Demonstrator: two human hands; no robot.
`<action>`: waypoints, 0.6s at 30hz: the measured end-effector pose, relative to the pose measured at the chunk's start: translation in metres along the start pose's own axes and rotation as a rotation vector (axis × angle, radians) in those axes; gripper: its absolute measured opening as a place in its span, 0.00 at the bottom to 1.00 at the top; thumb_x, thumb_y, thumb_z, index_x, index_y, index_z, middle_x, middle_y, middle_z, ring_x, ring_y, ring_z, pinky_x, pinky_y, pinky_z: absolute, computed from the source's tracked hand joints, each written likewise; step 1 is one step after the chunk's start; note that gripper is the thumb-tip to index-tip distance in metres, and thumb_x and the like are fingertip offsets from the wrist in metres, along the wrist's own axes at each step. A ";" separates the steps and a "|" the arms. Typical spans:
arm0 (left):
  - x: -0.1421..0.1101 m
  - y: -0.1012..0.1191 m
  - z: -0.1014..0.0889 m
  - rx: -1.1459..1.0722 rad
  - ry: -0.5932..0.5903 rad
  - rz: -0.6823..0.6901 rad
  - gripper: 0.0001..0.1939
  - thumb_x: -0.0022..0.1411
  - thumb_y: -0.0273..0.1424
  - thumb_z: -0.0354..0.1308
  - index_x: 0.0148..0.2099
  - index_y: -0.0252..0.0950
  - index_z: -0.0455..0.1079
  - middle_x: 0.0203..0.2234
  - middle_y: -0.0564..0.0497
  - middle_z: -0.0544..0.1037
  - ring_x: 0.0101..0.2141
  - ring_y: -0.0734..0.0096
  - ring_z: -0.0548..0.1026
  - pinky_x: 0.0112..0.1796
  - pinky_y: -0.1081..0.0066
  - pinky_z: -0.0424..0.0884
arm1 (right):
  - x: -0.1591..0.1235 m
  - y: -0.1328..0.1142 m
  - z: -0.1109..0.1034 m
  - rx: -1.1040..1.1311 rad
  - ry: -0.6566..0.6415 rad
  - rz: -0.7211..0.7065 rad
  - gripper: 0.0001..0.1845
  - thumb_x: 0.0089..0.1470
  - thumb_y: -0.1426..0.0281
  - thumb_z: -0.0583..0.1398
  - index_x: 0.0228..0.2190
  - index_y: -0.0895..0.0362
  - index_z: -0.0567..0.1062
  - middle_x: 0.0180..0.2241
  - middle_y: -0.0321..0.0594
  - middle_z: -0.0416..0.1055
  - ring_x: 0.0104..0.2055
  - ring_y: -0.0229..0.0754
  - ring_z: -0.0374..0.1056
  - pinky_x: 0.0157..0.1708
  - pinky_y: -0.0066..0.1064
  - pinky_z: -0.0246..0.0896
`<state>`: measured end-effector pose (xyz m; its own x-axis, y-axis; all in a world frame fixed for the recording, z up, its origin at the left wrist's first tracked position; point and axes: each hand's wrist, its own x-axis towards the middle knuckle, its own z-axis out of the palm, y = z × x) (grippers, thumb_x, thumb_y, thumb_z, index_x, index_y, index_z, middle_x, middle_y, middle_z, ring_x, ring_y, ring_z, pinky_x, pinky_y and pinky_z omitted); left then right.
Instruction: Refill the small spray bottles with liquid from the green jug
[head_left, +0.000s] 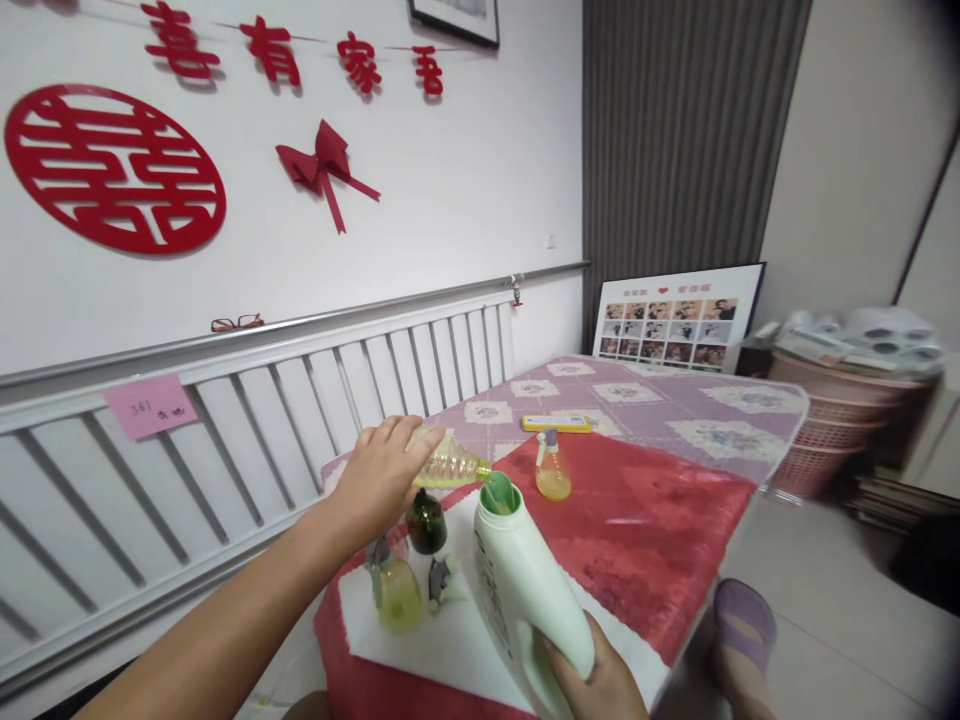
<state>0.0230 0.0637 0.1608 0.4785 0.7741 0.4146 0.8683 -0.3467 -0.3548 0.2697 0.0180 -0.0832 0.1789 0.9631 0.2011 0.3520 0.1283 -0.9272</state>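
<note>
My left hand (388,462) is wrapped round a clear ridged bottle (450,462) of yellowish liquid, tipped on its side. Its neck meets the green mouth of a pale green detergent jug (525,590), which tilts towards it. My right hand (600,670) grips the jug low down by its handle side; some fingers are hidden behind it. Below the bottle stand a dark green bottle (427,525) and a spray bottle (397,595) with yellow-green liquid. A grey and pale green spray head (441,583) lies between them and the jug.
Another spray bottle (553,470) with orange-yellow liquid stands on the red cloth (637,520), near a yellow flat case (556,424). A white cloth (367,640) lies under the nearer bottles. A white radiator (300,430) runs behind the table; stacked pink baskets (810,430) stand at right.
</note>
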 end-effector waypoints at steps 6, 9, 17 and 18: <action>0.001 0.000 -0.001 0.025 0.018 0.014 0.32 0.55 0.22 0.54 0.61 0.45 0.54 0.58 0.43 0.63 0.55 0.54 0.61 0.48 0.57 0.62 | 0.002 0.004 -0.002 -0.018 -0.020 -0.013 0.17 0.43 0.57 0.60 0.33 0.54 0.77 0.30 0.39 0.82 0.35 0.50 0.78 0.32 0.29 0.71; 0.001 0.000 -0.001 0.026 0.023 0.014 0.33 0.54 0.21 0.54 0.61 0.45 0.54 0.58 0.43 0.63 0.55 0.54 0.61 0.47 0.57 0.62 | 0.002 0.002 -0.002 -0.019 -0.011 -0.015 0.17 0.42 0.57 0.60 0.33 0.54 0.77 0.31 0.39 0.82 0.36 0.50 0.78 0.33 0.30 0.71; 0.002 -0.001 -0.002 0.033 0.017 0.024 0.33 0.55 0.21 0.53 0.61 0.46 0.54 0.58 0.43 0.62 0.56 0.54 0.60 0.48 0.57 0.62 | 0.001 -0.003 -0.002 0.020 0.018 -0.021 0.16 0.40 0.58 0.61 0.32 0.53 0.78 0.29 0.38 0.82 0.33 0.50 0.78 0.30 0.29 0.71; 0.002 -0.001 -0.002 0.038 0.020 0.022 0.33 0.55 0.21 0.53 0.61 0.46 0.54 0.58 0.44 0.63 0.55 0.54 0.61 0.48 0.57 0.62 | 0.001 -0.003 -0.002 0.017 0.017 -0.014 0.16 0.40 0.57 0.61 0.31 0.52 0.78 0.28 0.38 0.82 0.33 0.50 0.78 0.30 0.29 0.71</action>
<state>0.0236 0.0640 0.1635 0.5003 0.7555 0.4230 0.8521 -0.3429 -0.3955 0.2704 0.0180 -0.0793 0.1900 0.9570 0.2193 0.3385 0.1458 -0.9296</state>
